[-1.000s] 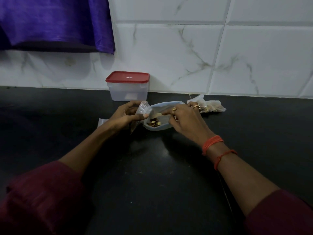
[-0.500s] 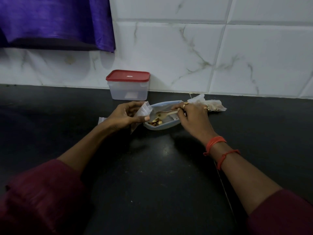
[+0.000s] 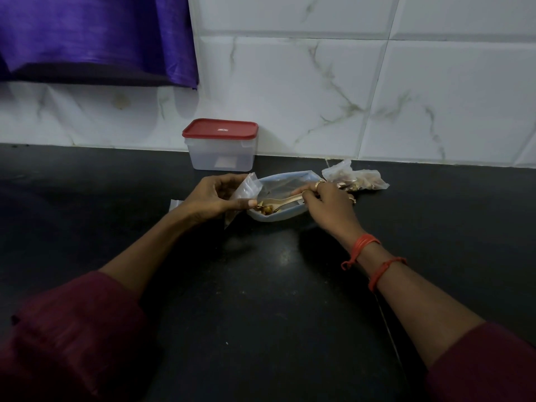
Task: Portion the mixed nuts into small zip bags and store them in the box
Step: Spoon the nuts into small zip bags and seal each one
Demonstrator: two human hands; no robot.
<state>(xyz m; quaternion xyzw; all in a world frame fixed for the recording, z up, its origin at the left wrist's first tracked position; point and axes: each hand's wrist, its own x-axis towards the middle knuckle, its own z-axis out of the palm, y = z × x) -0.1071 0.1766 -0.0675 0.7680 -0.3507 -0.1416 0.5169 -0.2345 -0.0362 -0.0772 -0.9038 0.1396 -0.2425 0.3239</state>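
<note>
A person in maroon sleeves is working at a dark counter [image 3: 261, 285] beneath a wall of white marbled tiles [image 3: 319, 97]. The left hand [image 3: 216, 198] is pinching a small zip bag [image 3: 248, 188] between thumb and curled fingers, holding it just beside the left end of a large clear bag [image 3: 290, 213] that is lying on the counter. The right hand [image 3: 327, 206], with a ring on one finger, is gripping the handle of a pale spoon [image 3: 285, 202] with curled fingers. The spoon's bowl is resting among the mixed nuts [image 3: 265, 210] gathered at the left end of the large bag. Filled small bags [image 3: 362, 179] are lying on the counter just beyond the right hand, near the wall. The box [image 3: 222, 155], translucent with its red lid [image 3: 220, 128] on, is standing against the tiles behind the left hand, apart from it. Another flat clear bag [image 3: 175, 203] is showing at the left wrist. Orange-red threads [image 3: 364, 246] are circling the right wrist, and a purple cloth [image 3: 95, 33] is hanging at the upper left.
</note>
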